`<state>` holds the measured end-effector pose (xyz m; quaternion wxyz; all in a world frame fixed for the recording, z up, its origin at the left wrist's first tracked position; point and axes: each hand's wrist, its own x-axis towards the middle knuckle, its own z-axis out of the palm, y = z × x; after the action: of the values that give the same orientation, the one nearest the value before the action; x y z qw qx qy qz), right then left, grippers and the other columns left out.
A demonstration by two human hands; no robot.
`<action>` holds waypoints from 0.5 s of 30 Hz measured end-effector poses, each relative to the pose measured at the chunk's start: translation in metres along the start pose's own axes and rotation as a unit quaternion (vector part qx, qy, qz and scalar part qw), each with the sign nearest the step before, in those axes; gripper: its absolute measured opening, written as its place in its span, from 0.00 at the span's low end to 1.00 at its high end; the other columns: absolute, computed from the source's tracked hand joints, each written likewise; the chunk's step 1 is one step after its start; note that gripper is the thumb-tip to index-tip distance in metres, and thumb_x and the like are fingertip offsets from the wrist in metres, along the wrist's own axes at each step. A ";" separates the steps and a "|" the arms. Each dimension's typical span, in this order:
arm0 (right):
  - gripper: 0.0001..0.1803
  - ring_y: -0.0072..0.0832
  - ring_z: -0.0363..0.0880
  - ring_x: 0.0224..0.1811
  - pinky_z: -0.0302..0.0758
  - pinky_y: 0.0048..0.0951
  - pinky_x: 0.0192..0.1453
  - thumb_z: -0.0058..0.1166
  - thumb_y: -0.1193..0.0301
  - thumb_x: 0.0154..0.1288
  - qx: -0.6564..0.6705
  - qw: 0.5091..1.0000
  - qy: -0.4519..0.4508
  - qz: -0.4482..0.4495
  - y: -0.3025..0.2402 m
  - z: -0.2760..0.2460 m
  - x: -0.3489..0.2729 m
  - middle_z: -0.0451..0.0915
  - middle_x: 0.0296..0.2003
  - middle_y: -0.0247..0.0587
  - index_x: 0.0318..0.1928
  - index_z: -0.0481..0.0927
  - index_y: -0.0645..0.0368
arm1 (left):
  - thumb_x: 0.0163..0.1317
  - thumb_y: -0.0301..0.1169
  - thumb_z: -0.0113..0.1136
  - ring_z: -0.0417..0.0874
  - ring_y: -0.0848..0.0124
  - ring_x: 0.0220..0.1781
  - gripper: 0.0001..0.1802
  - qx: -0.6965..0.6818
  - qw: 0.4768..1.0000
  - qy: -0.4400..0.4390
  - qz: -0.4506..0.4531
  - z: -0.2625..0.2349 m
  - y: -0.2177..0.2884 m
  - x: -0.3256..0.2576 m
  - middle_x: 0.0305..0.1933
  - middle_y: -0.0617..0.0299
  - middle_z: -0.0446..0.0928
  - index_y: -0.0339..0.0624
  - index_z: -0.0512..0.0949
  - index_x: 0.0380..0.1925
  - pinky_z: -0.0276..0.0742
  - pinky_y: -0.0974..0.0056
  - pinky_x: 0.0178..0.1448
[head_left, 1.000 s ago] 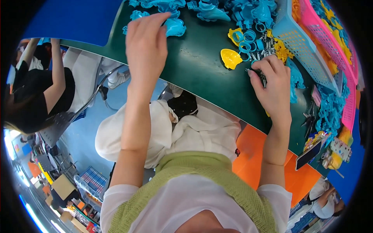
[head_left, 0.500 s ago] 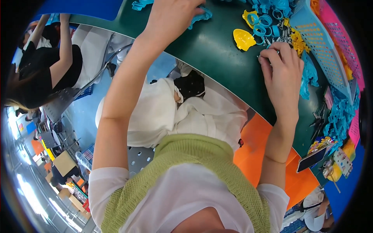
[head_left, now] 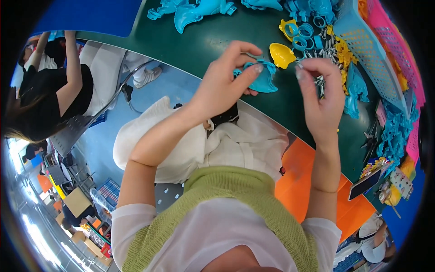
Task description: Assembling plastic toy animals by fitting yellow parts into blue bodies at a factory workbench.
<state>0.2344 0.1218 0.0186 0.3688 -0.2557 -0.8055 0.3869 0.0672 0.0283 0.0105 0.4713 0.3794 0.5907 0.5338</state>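
My left hand (head_left: 231, 79) is closed round a blue moulded plastic part (head_left: 264, 81) with a curved, pointed end, held over the near edge of the green table (head_left: 204, 50). Right of it, my right hand (head_left: 324, 88) is bent with thumb and forefinger together. A small silvery bit (head_left: 299, 66) shows at those fingertips, too small to name surely. Between the hands, a little farther off, lies a yellow shell-like plastic piece (head_left: 282, 55). Beyond my right hand are small metal pieces (head_left: 330, 50), blue rings (head_left: 305, 31) and yellow plastic parts (head_left: 346, 56).
Large blue moulded parts (head_left: 199, 13) lie at the table's far side. Light-blue (head_left: 376, 50) and pink (head_left: 398, 34) baskets stand along the right. A phone (head_left: 364, 185) lies at the near right, close to blue scraps (head_left: 394, 140). Another person (head_left: 59, 86) sits at the left.
My left hand has come back from the far side toward me with the blue part. My right hand has drawn slightly back from the small metal pieces, its fingertips holding a silvery bit.
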 end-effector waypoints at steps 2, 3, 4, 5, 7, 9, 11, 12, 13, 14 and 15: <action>0.08 0.23 0.72 0.37 0.69 0.20 0.43 0.51 0.82 0.59 0.014 0.999 -0.028 -0.017 0.002 0.006 0.000 0.74 0.36 0.39 0.39 0.72 0.64 | 0.62 0.27 0.52 0.77 0.79 0.26 0.12 0.027 0.999 -0.021 -0.007 -0.003 0.003 0.002 0.34 0.62 0.76 0.37 0.69 0.46 0.73 0.75 0.27; 0.08 0.23 0.71 0.36 0.69 0.20 0.43 0.51 0.82 0.58 0.027 0.999 -0.042 -0.020 0.003 0.008 -0.001 0.74 0.36 0.38 0.39 0.72 0.64 | 0.63 0.28 0.51 0.76 0.82 0.24 0.13 0.054 0.998 -0.042 -0.017 -0.004 0.004 0.003 0.35 0.64 0.76 0.39 0.70 0.47 0.71 0.78 0.26; 0.08 0.23 0.71 0.36 0.69 0.20 0.43 0.51 0.82 0.58 0.025 0.999 -0.043 -0.019 0.003 0.010 -0.001 0.74 0.36 0.38 0.39 0.72 0.64 | 0.63 0.28 0.51 0.75 0.83 0.22 0.12 0.046 0.998 -0.035 -0.008 -0.005 0.001 0.004 0.33 0.65 0.76 0.40 0.74 0.46 0.69 0.80 0.24; 0.08 0.22 0.71 0.36 0.69 0.20 0.42 0.51 0.83 0.58 0.018 0.998 -0.056 -0.012 0.004 0.011 -0.001 0.74 0.36 0.38 0.39 0.73 0.64 | 0.63 0.28 0.51 0.75 0.83 0.22 0.12 0.043 0.998 -0.035 -0.009 -0.006 0.001 0.005 0.33 0.65 0.76 0.40 0.74 0.46 0.69 0.80 0.24; 0.08 0.22 0.71 0.35 0.69 0.20 0.42 0.50 0.83 0.58 0.011 0.997 -0.073 -0.003 0.003 0.012 -0.001 0.74 0.35 0.38 0.39 0.73 0.64 | 0.62 0.27 0.52 0.75 0.84 0.20 0.12 0.042 0.997 -0.055 -0.020 -0.008 0.001 0.007 0.32 0.65 0.76 0.40 0.74 0.46 0.68 0.80 0.21; 0.08 0.22 0.71 0.34 0.68 0.20 0.41 0.50 0.84 0.58 0.032 0.997 -0.073 0.013 0.001 0.013 -0.001 0.74 0.34 0.38 0.39 0.73 0.64 | 0.62 0.28 0.52 0.74 0.84 0.19 0.12 0.034 0.998 -0.055 -0.028 -0.006 0.003 0.008 0.30 0.65 0.76 0.40 0.75 0.45 0.68 0.80 0.21; 0.08 0.21 0.71 0.34 0.68 0.19 0.40 0.50 0.84 0.58 0.036 0.995 -0.087 0.014 0.002 0.013 0.000 0.74 0.33 0.38 0.38 0.73 0.64 | 0.62 0.28 0.52 0.74 0.84 0.18 0.12 0.027 0.998 -0.053 -0.037 -0.006 0.004 0.009 0.29 0.65 0.76 0.39 0.76 0.45 0.68 0.79 0.20; 0.08 0.21 0.70 0.33 0.67 0.19 0.40 0.50 0.84 0.57 0.039 0.994 -0.097 0.013 0.003 0.012 0.000 0.74 0.33 0.38 0.38 0.73 0.64 | 0.62 0.28 0.52 0.74 0.84 0.17 0.12 0.032 0.997 -0.060 -0.040 -0.008 0.004 0.010 0.28 0.66 0.75 0.39 0.76 0.45 0.67 0.79 0.20; 0.08 0.21 0.70 0.33 0.67 0.19 0.40 0.50 0.84 0.57 0.039 0.994 -0.100 0.013 0.004 0.012 -0.001 0.74 0.33 0.38 0.38 0.73 0.64 | 0.62 0.29 0.52 0.74 0.84 0.17 0.12 0.038 0.996 -0.066 -0.043 -0.009 0.004 0.011 0.27 0.66 0.75 0.38 0.76 0.44 0.67 0.80 0.20; 0.07 0.21 0.70 0.33 0.67 0.18 0.39 0.50 0.84 0.58 0.032 0.995 -0.094 0.017 0.005 0.012 -0.001 0.74 0.33 0.38 0.38 0.73 0.64 | 0.62 0.29 0.52 0.74 0.84 0.17 0.12 0.036 0.996 -0.065 -0.043 -0.010 0.003 0.011 0.27 0.66 0.75 0.38 0.76 0.44 0.67 0.80 0.20; 0.07 0.20 0.70 0.32 0.67 0.18 0.38 0.50 0.84 0.58 0.026 0.996 -0.087 0.020 0.005 0.013 -0.001 0.74 0.32 0.37 0.38 0.73 0.64 | 0.62 0.29 0.52 0.74 0.84 0.16 0.12 0.035 0.996 -0.070 -0.042 -0.011 0.003 0.011 0.26 0.66 0.76 0.38 0.77 0.43 0.67 0.80 0.19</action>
<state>0.2252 0.1187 0.0085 0.2959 -0.2272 -0.8190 0.4359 0.0536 0.0360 0.0115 0.5200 0.4070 0.5903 0.4643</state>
